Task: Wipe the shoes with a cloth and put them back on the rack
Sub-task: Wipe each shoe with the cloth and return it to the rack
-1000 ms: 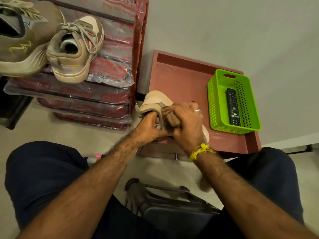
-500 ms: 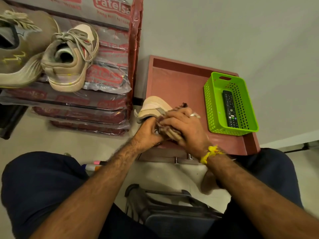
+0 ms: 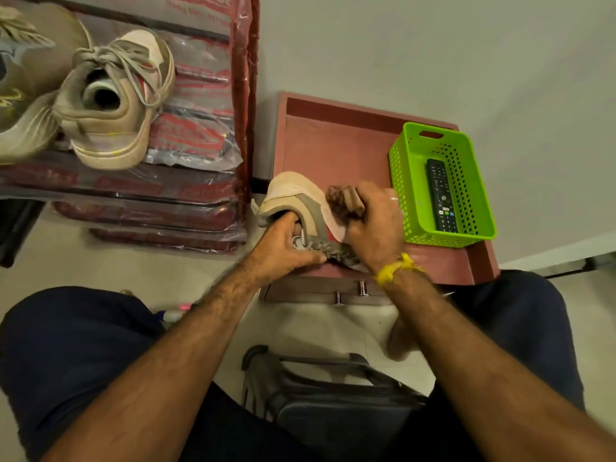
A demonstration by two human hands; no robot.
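A beige sneaker (image 3: 293, 195) is held over the front of the reddish small table (image 3: 333, 141), heel pointing up-left. My left hand (image 3: 283, 251) grips it with fingers inside the opening, near the laces. My right hand (image 3: 376, 225) holds a bunched brown cloth (image 3: 343, 201) against the shoe's right side. Its matching beige sneaker (image 3: 113, 101) sits on the plastic-wrapped red shoe rack (image 3: 200, 145) at the upper left, beside an olive shoe (image 3: 26, 95).
A green plastic basket (image 3: 413, 208) with a black remote (image 3: 441, 195) stands on the table's right part. A dark bag (image 3: 333, 395) lies on the floor between my knees. The wall is right behind the table.
My right hand has slid the cloth to the right along the shoe, uncovering more of its side and laces. My left hand keeps its grip.
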